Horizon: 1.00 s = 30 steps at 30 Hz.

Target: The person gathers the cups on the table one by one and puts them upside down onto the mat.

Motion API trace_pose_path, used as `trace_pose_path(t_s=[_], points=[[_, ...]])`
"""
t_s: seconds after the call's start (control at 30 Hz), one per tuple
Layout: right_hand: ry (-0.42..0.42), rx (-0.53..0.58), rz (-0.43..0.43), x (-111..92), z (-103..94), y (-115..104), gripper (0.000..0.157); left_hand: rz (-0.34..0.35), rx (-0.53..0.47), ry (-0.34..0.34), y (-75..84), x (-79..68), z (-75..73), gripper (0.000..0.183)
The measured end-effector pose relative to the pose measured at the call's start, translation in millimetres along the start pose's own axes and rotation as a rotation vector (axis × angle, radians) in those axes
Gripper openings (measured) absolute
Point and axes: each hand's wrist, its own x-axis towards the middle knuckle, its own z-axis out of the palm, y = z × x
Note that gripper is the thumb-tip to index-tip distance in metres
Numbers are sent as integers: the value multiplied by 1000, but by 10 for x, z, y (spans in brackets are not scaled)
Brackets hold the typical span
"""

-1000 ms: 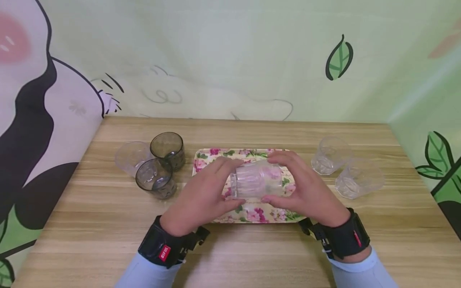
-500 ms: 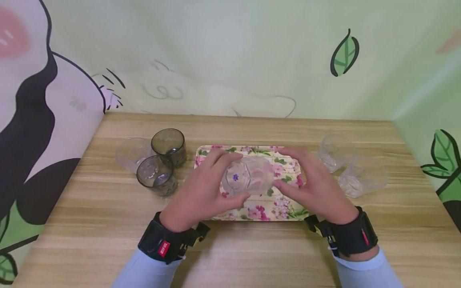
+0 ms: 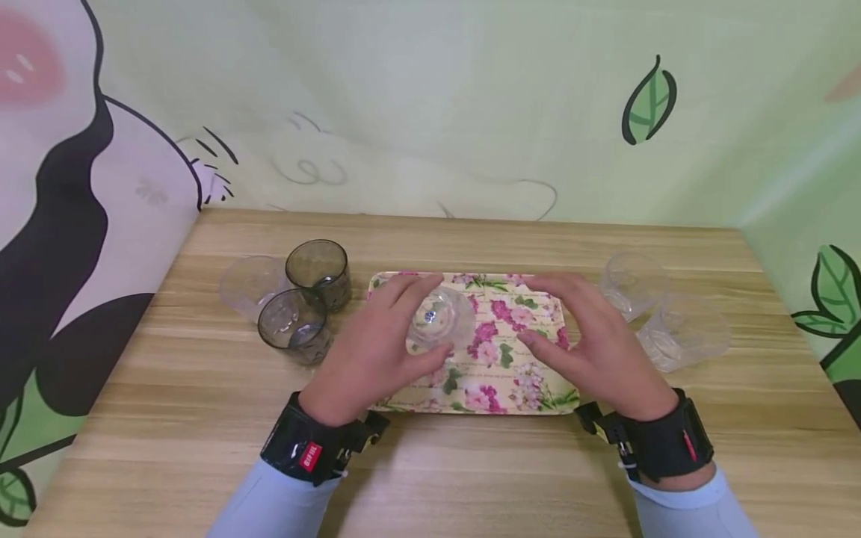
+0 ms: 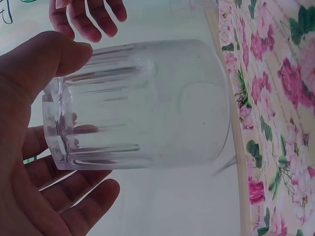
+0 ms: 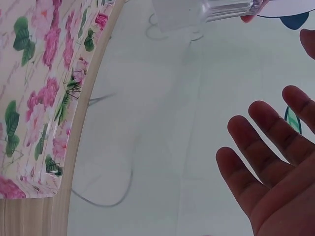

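My left hand (image 3: pixel 373 347) grips a clear glass tumbler (image 3: pixel 437 317) near its thick, faceted base, over the left part of a flowered tray (image 3: pixel 518 355). The tumbler is upside down, base up, its mouth toward the tray. In the left wrist view, thumb and fingers wrap the base end of the tumbler (image 4: pixel 152 108), and its rim overlaps the tray's edge. My right hand (image 3: pixel 599 347) is over the tray's right side, apart from the tumbler, holding nothing. Its fingers (image 5: pixel 251 142) are spread and slightly bent in the right wrist view.
Left of the tray stand two smoky grey glasses, one behind (image 3: pixel 318 273) and one in front (image 3: pixel 296 329), beside a clear glass (image 3: pixel 249 288). At the right are two more clear glasses, one behind (image 3: pixel 628 284) and one in front (image 3: pixel 679 332). A printed cloth wall (image 3: pixel 430 112) rises behind the table.
The tumbler, lying sideways between both hands, has been turned base up by the left hand. My right hand has let go of it and moved slightly right.
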Motion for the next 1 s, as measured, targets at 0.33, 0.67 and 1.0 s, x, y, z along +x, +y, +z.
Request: trace_pose_path(t_s=[0.33, 0.67, 1.0], points=[[-17, -7, -26, 8, -1, 4, 64, -53, 24, 23, -42, -24, 12, 76], [-42, -33, -9, 10, -13, 33, 61, -96, 45, 67, -89, 7, 44, 71], [-59, -24, 13, 7, 21, 37, 53, -148, 47, 56, -130, 9, 112, 71]])
